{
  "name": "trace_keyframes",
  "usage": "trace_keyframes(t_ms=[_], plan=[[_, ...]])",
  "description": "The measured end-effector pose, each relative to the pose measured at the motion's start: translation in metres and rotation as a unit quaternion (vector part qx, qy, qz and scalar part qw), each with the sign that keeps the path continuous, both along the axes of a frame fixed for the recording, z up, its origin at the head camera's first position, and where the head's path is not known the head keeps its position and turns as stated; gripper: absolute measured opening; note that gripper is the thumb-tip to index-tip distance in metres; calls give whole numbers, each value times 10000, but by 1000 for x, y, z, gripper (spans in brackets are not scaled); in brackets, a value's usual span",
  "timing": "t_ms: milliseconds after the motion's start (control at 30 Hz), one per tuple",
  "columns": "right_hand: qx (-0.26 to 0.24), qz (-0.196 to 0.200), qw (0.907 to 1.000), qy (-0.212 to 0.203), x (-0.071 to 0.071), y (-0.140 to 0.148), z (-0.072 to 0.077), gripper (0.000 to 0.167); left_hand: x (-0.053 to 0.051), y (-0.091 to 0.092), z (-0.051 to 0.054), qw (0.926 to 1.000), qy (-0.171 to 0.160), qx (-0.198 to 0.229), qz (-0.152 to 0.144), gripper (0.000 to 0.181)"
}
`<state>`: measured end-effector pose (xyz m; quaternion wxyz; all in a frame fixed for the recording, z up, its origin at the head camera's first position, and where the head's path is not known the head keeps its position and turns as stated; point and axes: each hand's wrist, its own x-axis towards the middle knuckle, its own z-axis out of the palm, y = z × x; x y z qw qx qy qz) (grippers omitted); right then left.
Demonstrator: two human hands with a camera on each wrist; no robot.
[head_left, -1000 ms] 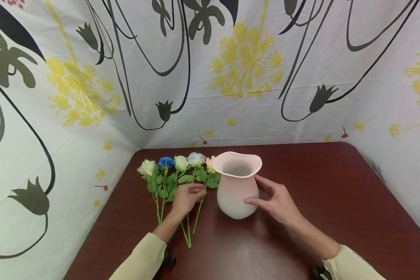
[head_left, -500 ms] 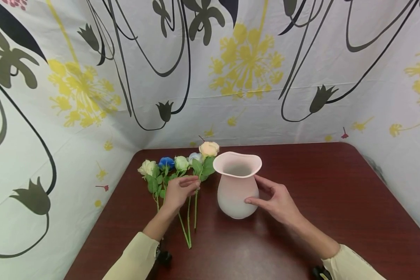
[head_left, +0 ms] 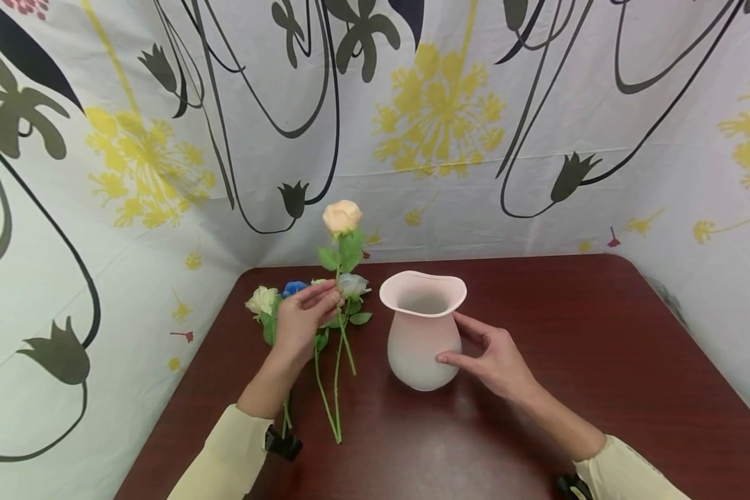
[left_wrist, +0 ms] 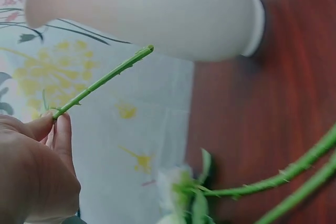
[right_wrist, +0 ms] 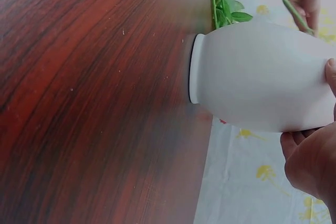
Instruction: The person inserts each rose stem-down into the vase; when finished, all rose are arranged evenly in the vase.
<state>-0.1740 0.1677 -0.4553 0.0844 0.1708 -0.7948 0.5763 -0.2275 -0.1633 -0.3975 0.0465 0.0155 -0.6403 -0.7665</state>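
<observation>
- While the right hand [head_left: 495,357] slants in from the near right, its thumb and fingers curve round the vase [head_left: 420,347], which stands upright on the table [head_left: 506,451].
- Across from it, the left hand [head_left: 300,318] is raised, thumb and fingers pinching a peach rose [head_left: 342,219] by its stem, bloom uppermost, apart from the vase.
- Behind and below that hand lie other flowers [head_left: 353,286], partly hidden by it.
- Farthest off hangs a patterned cloth [head_left: 469,215].

White flower-printed cloth [head_left: 375,146] hangs behind and beside a reddish-brown table [head_left: 575,340].
</observation>
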Motion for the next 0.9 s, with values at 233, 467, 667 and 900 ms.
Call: trace_keyframes(t_ms=[233,467,667,900], plan=[[-59,42,10000,17,0,1,-1,78,4,5,32,9975,346,614,-10,34],[-99,78,9999,-19,0,1,0,78,8,14,58,9906,626,1209,113,29],[-37,24,10000,-26,1,0,1,78,11,20,77,9832,852,1606,155,25],[-70,50,9999,-84,1,0,0,79,12,27,88,9755,1055,1923,181,23]])
